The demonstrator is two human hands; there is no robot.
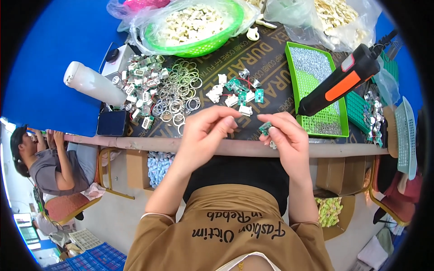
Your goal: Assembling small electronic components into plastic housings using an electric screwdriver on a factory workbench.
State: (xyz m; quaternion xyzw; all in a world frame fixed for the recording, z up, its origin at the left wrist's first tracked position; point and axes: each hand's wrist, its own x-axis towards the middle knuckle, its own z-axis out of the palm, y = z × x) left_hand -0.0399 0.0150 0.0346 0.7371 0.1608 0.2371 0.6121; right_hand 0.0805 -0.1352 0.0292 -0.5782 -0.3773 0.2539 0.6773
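In the head view, we see the left hand point(205, 128) raised above the near edge of the table point(190, 145), its fingers curled inward with thumb and forefinger pinched close together; whether anything sits between the fingertips we cannot tell. The right hand point(285, 135) is beside it, slightly apart, and holds a small green circuit board point(265, 128) pinched between thumb and forefinger at the level of the table edge. Just beyond both hands, on the dark printed mat point(253, 67), lies a loose group of further green boards and white plastic parts point(237, 92). To the left of that group we note a heap of metal rings point(181, 92) and, touching it, a pile of small metal-and-white components point(138, 77). A white bottle point(92, 83) lies on its side at the left end of the mat, with a dark phone point(112, 123) near the table edge. A green basket point(199, 27) lined with a clear bag and filled with cream-coloured pieces stands at the far side. To the right, a green tray point(316, 86) holds small silver parts, and a black-and-orange power screwdriver point(341, 81) hangs tilted above it. Another person point(49, 162) sits at far left.
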